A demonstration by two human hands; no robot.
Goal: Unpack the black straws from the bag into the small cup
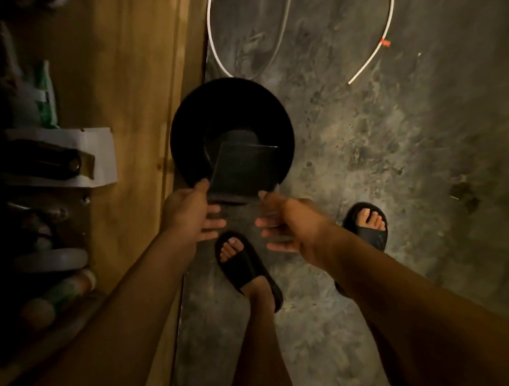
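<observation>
Left hand (190, 210) pinching bag (240, 175) at left edge. Right hand (284, 224) pinching right edge, remaining fingers spread. Held above black bin (184, 137) on floor (402, 177).

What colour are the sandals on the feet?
Black sandals, seen best in the head view.

A mottled grey concrete floor (399, 152) carries the scene, bordered on the left by a wooden cabinet side (128, 80). On it stands a round black bin (186, 127) close against the wood, and in the far part a thin white cable (371, 61) loops across the concrete, with a small red tag (385, 42) on it. Nearer, two black slide sandals (248, 269) rest on the floor, worn on the person's feet, one near the bin and one further right.
</observation>
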